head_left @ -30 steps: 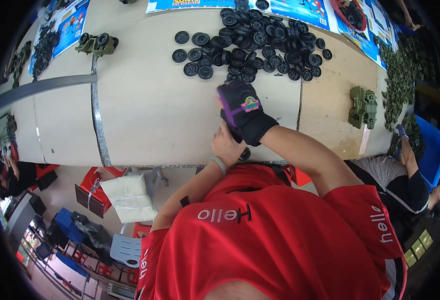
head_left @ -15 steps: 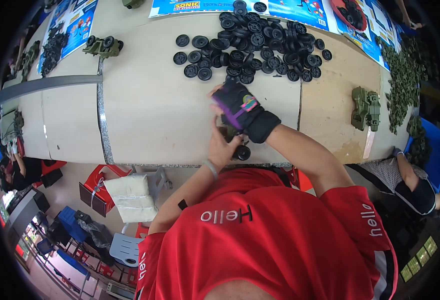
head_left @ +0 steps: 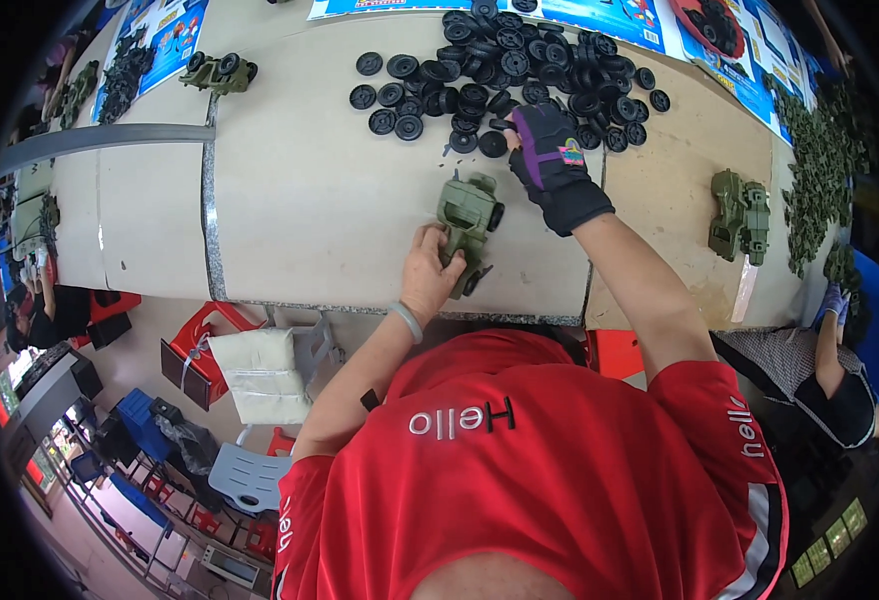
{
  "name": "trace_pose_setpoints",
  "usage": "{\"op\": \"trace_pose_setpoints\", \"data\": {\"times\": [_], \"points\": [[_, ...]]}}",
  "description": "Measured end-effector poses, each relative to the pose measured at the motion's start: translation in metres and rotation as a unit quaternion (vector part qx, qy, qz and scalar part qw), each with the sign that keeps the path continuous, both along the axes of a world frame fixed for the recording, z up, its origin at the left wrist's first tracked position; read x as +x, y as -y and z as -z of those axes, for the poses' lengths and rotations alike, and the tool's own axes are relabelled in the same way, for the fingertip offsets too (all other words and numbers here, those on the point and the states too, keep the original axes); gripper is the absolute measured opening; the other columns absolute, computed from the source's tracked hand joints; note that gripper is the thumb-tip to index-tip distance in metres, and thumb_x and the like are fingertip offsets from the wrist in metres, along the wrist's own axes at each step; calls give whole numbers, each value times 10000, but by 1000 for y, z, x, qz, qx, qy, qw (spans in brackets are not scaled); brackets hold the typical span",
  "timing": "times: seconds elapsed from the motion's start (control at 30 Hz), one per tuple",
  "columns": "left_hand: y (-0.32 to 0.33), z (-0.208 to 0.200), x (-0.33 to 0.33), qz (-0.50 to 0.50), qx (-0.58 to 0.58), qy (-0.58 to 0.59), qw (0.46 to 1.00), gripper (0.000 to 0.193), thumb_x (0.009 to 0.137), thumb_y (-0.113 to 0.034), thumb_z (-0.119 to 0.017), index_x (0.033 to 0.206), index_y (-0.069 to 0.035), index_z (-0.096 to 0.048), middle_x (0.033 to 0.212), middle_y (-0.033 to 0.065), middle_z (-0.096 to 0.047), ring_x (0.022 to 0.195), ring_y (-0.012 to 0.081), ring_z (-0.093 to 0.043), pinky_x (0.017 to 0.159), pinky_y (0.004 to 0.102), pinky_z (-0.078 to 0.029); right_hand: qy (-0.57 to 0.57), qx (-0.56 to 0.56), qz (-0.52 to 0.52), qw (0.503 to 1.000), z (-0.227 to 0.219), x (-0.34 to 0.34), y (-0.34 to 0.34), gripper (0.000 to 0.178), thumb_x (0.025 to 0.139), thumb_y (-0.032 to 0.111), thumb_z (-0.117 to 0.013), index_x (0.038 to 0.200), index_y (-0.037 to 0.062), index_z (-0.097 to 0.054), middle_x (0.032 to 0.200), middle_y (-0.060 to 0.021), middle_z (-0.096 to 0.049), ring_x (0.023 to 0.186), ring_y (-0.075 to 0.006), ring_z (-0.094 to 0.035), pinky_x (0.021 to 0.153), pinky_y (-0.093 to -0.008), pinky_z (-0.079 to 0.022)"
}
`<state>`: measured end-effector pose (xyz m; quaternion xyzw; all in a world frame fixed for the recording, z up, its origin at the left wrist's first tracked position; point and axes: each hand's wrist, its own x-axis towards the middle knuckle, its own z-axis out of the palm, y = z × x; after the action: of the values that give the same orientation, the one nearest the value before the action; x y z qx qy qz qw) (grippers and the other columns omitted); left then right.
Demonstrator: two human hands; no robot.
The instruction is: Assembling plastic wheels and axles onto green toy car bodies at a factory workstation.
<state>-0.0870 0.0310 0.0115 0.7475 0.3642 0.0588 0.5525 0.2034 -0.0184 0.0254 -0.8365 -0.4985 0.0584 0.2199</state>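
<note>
Along the far edge of the desk [head_left: 310,200], blue sheets [head_left: 600,18] bear printed lettering; stitched letters cross the red shirt [head_left: 540,470]. The left hand [head_left: 425,275] has its grip closed on the near end of a green truck [head_left: 470,205], which sticks out toward the black wheels [head_left: 510,62]. The gloved right hand [head_left: 550,150], apart from the truck, bends its fingers at the pile's edge; whether its grip has a wheel, I cannot tell.

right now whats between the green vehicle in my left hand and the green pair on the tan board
In the head view, your right forearm and black glove cuff cross there, then tan board.
</note>
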Motion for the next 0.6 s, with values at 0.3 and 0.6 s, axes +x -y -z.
{"op": "trace_pose_setpoints", "data": {"times": [0.3, 0.6], "points": [[10, -13, -6, 188, 467, -61, 862, 483, 780, -121, -786, 1234, -100, -622, 1461, 129, -540, 1362, 359, -500, 1038, 512, -403, -422, -22, 180, 888, -4, -17, 91, 240, 977, 131, -692, 1200, 43, -677, 994, -155, -729, 880, -320, -706, 776, -412, -568], [12, -51, -3, 213, 372, -82, 900, 789, 696, -267, -904, 1398, -147, -566, 1571, 133, -459, 1522, 401, -356, 1174, 671, -288, -76, -116, -91, 986, -8, -8, 115, 336, 857, 157, -761, 1160, 61, -651, 1079, -195, -685, 1070, -419, -638, 905, -509, -528]]}}
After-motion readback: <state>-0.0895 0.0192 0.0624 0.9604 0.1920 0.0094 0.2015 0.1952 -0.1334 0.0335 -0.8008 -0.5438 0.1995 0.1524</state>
